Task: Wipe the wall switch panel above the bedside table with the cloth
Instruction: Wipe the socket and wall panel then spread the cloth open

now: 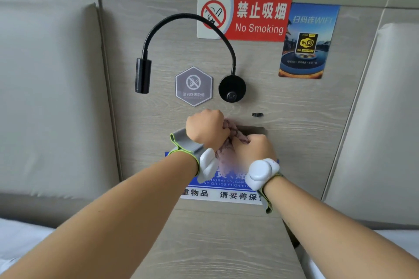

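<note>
Cloth point(229, 138), pinkish and bunched, sits between my two fists against the wood-grain wall panel point(301, 120). My left hand point(205, 127) has its grip clenched round the upper end, my right hand point(255, 147) grasps the lower folds. Only a grey sliver of the switch panel point(255, 130) shows behind my knuckles; the rest is covered. White wrist bands hide part of the blue notice point(226, 184) below, and its text is cut off.

**Wrist-worn gear on bare forearms**

Both forearms were bare, without sleeves. Each wrist carried a rounded white plastic device on a grey fabric strap edged in lime green: left wrist device point(207, 164), right wrist device point(260, 173), at four o'clock from it.
</note>
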The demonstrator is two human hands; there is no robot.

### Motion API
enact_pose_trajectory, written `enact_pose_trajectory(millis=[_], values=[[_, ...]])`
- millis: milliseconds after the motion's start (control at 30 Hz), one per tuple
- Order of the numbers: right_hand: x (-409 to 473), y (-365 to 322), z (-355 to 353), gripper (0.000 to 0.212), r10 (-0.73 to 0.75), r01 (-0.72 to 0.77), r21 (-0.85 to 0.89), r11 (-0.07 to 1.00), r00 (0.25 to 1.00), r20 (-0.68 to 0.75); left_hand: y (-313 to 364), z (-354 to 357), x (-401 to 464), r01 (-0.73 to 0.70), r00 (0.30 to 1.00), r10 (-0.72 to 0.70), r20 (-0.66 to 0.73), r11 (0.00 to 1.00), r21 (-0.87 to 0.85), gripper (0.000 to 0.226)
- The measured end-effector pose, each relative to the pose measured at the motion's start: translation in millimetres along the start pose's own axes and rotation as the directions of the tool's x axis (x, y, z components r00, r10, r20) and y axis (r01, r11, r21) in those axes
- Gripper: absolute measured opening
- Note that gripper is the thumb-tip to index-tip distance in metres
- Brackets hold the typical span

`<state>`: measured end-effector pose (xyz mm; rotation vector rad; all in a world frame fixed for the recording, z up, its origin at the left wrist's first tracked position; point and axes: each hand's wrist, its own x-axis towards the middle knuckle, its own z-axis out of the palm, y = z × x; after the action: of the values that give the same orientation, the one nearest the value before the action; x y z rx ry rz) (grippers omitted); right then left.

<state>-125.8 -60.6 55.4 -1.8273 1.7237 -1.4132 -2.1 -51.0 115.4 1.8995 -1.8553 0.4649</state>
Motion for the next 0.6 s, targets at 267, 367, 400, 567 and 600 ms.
enact_pose_trajectory(millis=[267, 367, 400, 567, 600], values=[[4.5, -1.1, 9.9, 0.059, 0.120, -0.121, 0.077, 0.990, 0.993, 0.013, -0.9, -0.8, 12.2, 0.090, 0.996, -0.088, 0.029, 0.994, -0.066, 0.028], [3.4, 4.6, 16.0, 0.057, 0.142, -0.143, 0.058, 0.988, 0.989, 0.028, 2.2, 4.7, 8.9, 0.099, 0.994, -0.096, 0.054, 0.993, -0.059, 0.023], [2.2, 6.6, 17.3, 0.055, 0.147, -0.149, 0.049, 0.988, 0.988, 0.038, 3.3, 6.2, 6.9, 0.098, 0.993, -0.095, 0.066, 0.994, -0.047, 0.022], [-10.2, 24.6, 25.1, 0.049, 0.194, -0.190, -0.042, 0.981, 0.973, 0.123, 7.1, 24.9, -5.3, 0.081, 0.982, -0.083, 0.171, 0.997, 0.019, 0.011], [-12.1, 28.2, 26.8, 0.049, 0.210, -0.203, -0.060, 0.977, 0.969, 0.132, 6.7, 30.0, -6.2, 0.093, 0.978, -0.097, 0.186, 0.995, 0.027, 0.011]])
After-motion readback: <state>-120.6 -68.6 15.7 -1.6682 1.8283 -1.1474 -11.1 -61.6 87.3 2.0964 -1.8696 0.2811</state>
